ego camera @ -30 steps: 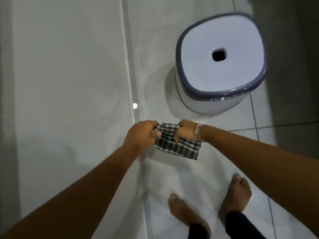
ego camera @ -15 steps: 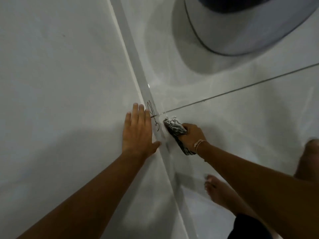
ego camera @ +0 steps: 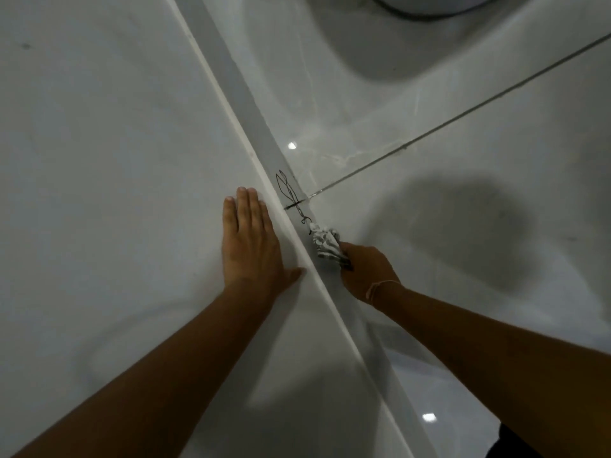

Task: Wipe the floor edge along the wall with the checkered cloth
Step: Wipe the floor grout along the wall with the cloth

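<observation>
My right hand (ego camera: 365,271) grips the bunched black-and-white checkered cloth (ego camera: 325,241), pressing it against the grey skirting strip (ego camera: 251,104) where the white wall (ego camera: 99,143) meets the glossy floor (ego camera: 429,209). Just ahead of the cloth, black scribble marks (ego camera: 289,193) run along the strip. My left hand (ego camera: 249,242) lies flat on the wall beside the strip, fingers together, holding nothing.
The base of a white stool with a dark rim (ego camera: 429,4) stands on the floor at the top edge, casting a shadow. A dark grout line (ego camera: 463,114) crosses the tiles from the skirting to the right. Dark clothing (ego camera: 515,444) shows at the bottom right.
Both hands held the cloth in the air a second ago; now the left hand rests on the wall and the right presses the cloth on the skirting. The view has come closer to the floor.
</observation>
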